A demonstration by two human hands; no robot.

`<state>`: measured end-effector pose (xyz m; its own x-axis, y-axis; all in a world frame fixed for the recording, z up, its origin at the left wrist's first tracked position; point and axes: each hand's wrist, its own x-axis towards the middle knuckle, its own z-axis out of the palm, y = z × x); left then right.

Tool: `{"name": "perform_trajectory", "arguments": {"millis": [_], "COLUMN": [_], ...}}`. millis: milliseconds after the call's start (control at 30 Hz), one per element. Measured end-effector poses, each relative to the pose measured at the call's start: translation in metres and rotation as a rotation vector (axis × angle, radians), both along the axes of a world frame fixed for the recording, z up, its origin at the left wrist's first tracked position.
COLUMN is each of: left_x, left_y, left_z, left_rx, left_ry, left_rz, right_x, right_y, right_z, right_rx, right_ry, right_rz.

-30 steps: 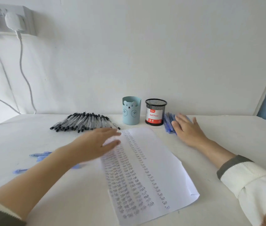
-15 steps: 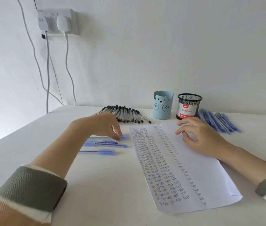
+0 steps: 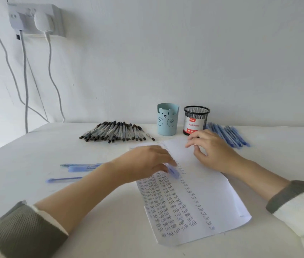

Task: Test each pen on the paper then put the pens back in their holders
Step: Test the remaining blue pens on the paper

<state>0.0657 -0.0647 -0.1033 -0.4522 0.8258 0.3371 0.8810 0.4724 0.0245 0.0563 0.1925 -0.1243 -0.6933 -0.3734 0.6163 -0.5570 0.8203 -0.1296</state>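
- White tabletop (image 3: 26,155): carries every item; nothing stands in a holder, so by judgement the putting-back half of the task is wholly undone.
- White sheet of paper (image 3: 212,198): lies right of centre, its long axis running from the near edge toward the far edge and leaning left. Several close columns of the handwritten word "Test" fill its left part, with one sparser column further right and a bare strip beyond. Testing looks well advanced but not finished.
- Row of clear-barrelled, black-capped pens (image 3: 115,132): near the far edge, left of the holders, laid side by side. Long axes run far to near, dark ends toward the near-left.
- Group of blue pens (image 3: 229,135): near the far edge, right of the holders. Long axes slant from far-left to near-right.
- Left hand (image 3: 143,162): over the paper's left columns, fingers curled and pinching a pen.
- Right hand (image 3: 212,148): on the far part of the paper, fingers loosely bent, holding nothing.
- Pale blue holder with bear face (image 3: 167,120): upright by the far edge; no pens show above its rim.
- Black wire-mesh holder with red-and-white label (image 3: 195,121): upright just right of the bear holder; no pens show.
- Three loose blue pens (image 3: 80,167): left of the paper, long axes roughly parallel to the near edge.
- Blue pen in hand (image 3: 173,172): blurred; its visible end projects toward the near-right. The rest is hidden, so the full axis cannot be told.
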Motion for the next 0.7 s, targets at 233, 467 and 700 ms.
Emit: {"name": "perform_trajectory", "arguments": {"millis": [233, 467, 700], "left_x": [-0.02, -0.028, -0.026], "left_y": [-0.033, -0.039, -0.036], "left_z": [-0.003, -0.01, -0.005], "left_rx": [0.015, -0.044, -0.075], "left_ry": [-0.135, -0.148, -0.181], "left_rz": [0.363, 0.41, 0.417], "right_x": [0.024, 0.028, 0.028], "right_y": [-0.038, -0.051, -0.047], "right_z": [0.011, 0.009, 0.009], "right_rx": [0.389, 0.224, 0.1], "right_ry": [-0.116, 0.006, -0.24], "right_rz": [0.332, 0.413, 0.284]}}
